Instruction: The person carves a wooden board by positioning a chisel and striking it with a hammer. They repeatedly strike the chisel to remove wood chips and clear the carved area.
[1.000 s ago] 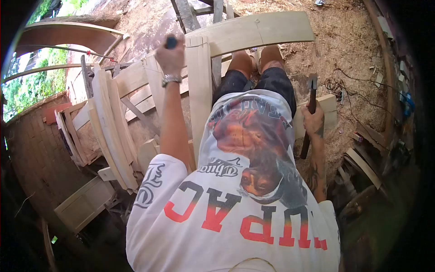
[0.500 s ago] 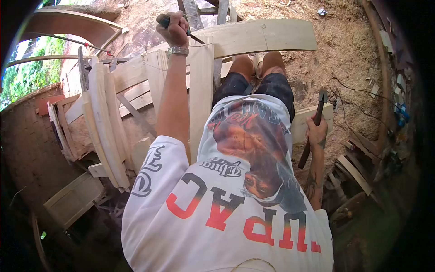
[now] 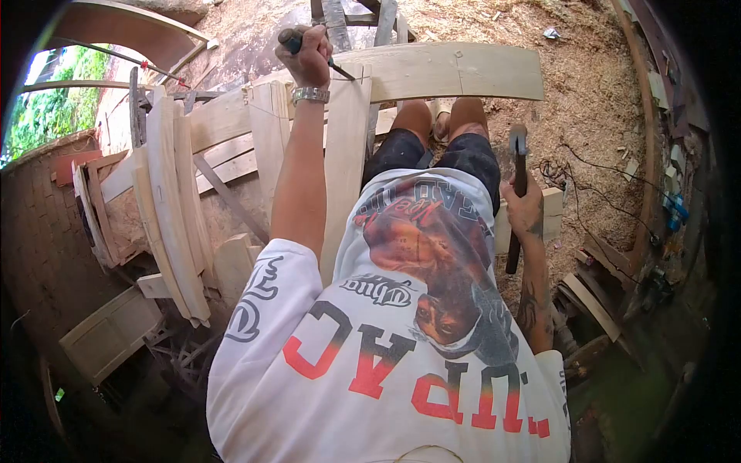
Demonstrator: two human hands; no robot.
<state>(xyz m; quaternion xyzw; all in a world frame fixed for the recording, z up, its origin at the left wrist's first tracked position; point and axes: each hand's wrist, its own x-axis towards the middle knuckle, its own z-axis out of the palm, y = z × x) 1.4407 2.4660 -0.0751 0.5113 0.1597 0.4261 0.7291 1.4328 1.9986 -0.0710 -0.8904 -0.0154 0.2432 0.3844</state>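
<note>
My left hand (image 3: pixel 310 59), with a metal watch on the wrist, is wrapped round a chisel (image 3: pixel 290 40). The chisel slants down to the right, its tip at the upper end of an upright pale plank (image 3: pixel 347 147), where this meets a curved board (image 3: pixel 432 71) lying crosswise. Pencil-like lines mark the curved board. On the right, my right hand (image 3: pixel 525 207) grips a hammer (image 3: pixel 520 166) by its dark handle, head upward, apart from the chisel and the curved board. Fingers of both hands are closed.
More shaped planks (image 3: pixel 166 201) stand at the left, with a panelled wooden piece (image 3: pixel 112 332) below them. Wood shavings (image 3: pixel 587 92) cover the ground. Dark cables (image 3: pixel 587 185) and offcuts (image 3: pixel 590 305) lie at the right. My legs are below the curved board.
My right hand and the hammer have moved left and upward, and the hammer is more upright. My left hand with the chisel has shifted slightly right and down in view.
</note>
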